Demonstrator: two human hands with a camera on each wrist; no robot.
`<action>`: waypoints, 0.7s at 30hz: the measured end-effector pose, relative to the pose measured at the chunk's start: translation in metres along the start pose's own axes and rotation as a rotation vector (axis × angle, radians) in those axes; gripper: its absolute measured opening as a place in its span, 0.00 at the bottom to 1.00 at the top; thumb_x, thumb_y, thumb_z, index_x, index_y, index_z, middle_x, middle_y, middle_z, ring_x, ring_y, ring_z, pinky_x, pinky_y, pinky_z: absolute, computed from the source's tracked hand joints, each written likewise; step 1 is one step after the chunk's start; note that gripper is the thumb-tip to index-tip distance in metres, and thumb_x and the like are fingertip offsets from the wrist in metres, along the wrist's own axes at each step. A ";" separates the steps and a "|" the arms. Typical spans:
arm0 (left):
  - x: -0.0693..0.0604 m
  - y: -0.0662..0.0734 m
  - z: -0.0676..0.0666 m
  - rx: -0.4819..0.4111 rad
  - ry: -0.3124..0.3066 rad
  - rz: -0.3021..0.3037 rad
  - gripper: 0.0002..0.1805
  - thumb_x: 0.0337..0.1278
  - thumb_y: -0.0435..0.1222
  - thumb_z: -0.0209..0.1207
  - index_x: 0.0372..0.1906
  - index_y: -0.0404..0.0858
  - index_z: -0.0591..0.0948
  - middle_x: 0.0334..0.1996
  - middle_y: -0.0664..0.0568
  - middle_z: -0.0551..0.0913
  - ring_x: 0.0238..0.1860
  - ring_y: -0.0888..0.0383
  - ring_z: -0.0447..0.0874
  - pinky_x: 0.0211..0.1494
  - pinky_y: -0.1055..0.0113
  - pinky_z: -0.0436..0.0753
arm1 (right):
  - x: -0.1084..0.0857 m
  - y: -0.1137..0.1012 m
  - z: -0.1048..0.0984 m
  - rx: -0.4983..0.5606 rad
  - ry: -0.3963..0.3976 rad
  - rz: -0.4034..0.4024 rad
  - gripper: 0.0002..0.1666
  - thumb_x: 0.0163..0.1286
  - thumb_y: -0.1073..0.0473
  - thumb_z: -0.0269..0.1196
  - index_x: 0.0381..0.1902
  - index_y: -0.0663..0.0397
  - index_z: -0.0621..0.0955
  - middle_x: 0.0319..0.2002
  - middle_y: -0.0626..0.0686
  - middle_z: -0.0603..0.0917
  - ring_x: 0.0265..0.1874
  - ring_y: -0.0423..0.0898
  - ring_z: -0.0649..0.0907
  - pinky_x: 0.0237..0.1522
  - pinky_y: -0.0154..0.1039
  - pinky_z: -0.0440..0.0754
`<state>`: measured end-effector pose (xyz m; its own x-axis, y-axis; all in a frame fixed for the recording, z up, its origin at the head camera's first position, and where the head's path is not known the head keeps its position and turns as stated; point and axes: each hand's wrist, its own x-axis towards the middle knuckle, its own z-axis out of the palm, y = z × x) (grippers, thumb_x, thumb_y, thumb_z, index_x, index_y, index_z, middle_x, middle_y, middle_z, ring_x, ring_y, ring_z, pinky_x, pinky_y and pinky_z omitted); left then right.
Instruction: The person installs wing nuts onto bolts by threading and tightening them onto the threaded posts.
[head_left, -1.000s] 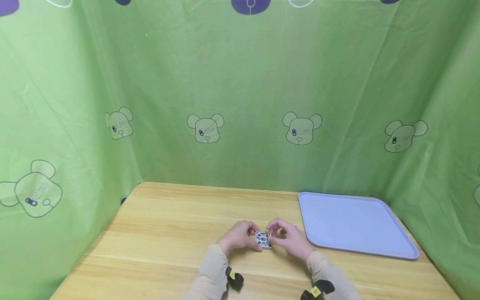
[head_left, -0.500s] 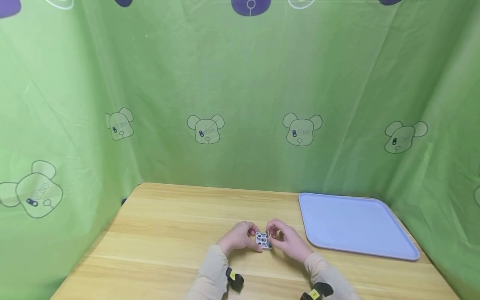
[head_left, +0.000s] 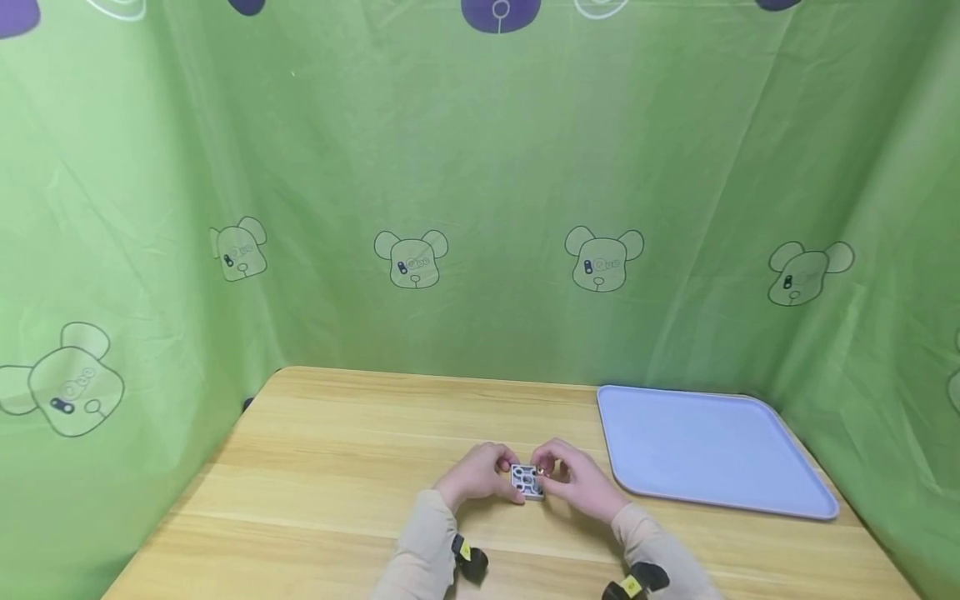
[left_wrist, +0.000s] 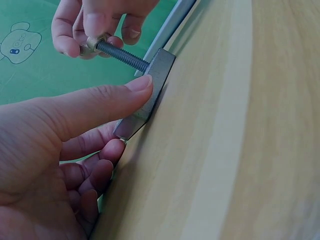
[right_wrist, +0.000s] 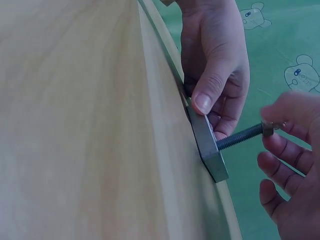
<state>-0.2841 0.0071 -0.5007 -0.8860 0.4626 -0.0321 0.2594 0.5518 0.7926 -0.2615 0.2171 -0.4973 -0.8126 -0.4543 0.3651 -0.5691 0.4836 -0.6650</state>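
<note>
A small square metal block (head_left: 527,482) with ringed holes on its top face lies flat on the table. My left hand (head_left: 480,472) grips its left side, thumb on the near edge and fingers at the far edge. From the block's right part a grey threaded bolt (left_wrist: 125,56) stands up, as both wrist views show. At the bolt's top end sits a brass-coloured nut (right_wrist: 268,129), which my right hand (head_left: 579,480) pinches between thumb and fingers. Fingertips partly cover the nut. The bolt's lower end is hidden in the block.
A pale blue tray (head_left: 712,450) lies at the back right of the wooden table (head_left: 360,450). A green curtain (head_left: 495,167) with bear drawings hangs behind the table and at both sides. Black wrist cameras sit on both sleeves.
The right hand's fingers and wrist have shifted slightly at the nut. The left hand and the block stay in place.
</note>
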 end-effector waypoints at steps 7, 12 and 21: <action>0.003 -0.003 0.000 0.002 0.001 0.009 0.25 0.30 0.37 0.78 0.41 0.40 0.81 0.34 0.56 0.77 0.34 0.64 0.71 0.42 0.71 0.72 | 0.000 0.002 -0.004 0.003 -0.005 0.005 0.14 0.60 0.67 0.64 0.43 0.49 0.81 0.36 0.49 0.82 0.36 0.36 0.76 0.38 0.37 0.75; 0.003 -0.002 0.001 0.000 -0.004 0.003 0.25 0.30 0.37 0.78 0.42 0.40 0.81 0.34 0.56 0.77 0.34 0.64 0.70 0.42 0.71 0.72 | -0.001 0.002 -0.005 0.011 -0.004 -0.024 0.14 0.60 0.67 0.63 0.44 0.49 0.82 0.37 0.49 0.83 0.37 0.35 0.76 0.38 0.37 0.76; 0.002 -0.001 0.000 -0.002 0.011 0.020 0.24 0.30 0.35 0.78 0.40 0.39 0.81 0.33 0.55 0.77 0.35 0.61 0.71 0.42 0.71 0.70 | -0.003 0.010 -0.007 0.055 -0.042 -0.029 0.15 0.65 0.64 0.61 0.50 0.50 0.82 0.44 0.53 0.85 0.40 0.41 0.79 0.40 0.34 0.75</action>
<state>-0.2862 0.0072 -0.5016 -0.8846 0.4662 -0.0095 0.2766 0.5411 0.7942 -0.2655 0.2283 -0.5003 -0.7894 -0.4991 0.3575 -0.5834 0.4284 -0.6900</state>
